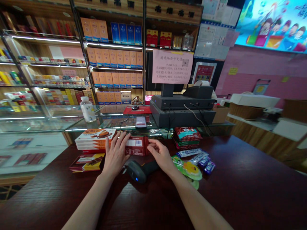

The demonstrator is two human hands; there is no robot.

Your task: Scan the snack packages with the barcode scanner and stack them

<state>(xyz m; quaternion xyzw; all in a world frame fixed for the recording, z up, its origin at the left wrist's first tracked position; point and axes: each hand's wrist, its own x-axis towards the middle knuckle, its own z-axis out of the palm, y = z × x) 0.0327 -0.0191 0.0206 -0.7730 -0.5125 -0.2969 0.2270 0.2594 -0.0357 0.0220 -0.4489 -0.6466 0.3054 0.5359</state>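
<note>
My left hand (116, 153) lies palm down with spread fingers over the left end of a red box (137, 146); whether it grips or only rests there, I cannot tell. My right hand (161, 155) pinches the box's right end with its fingertips. Left of the red box stands a stack of orange-and-white chocolate boxes (96, 139), with a flat chocolate box (87, 162) in front. A black handheld barcode scanner (140, 171) lies between my wrists. To the right are a stack of red-green packets (187, 137), several wrapped candy bars (194, 158) and a green round-packaged sweet (189, 170).
All this sits on a dark polished wood counter (230, 179). Behind it are a glass display case (40, 123), a water bottle (87, 109), a phone (140, 121), a red mat (137, 110) and a black cash register (182, 108). Shelves of cartons fill the back.
</note>
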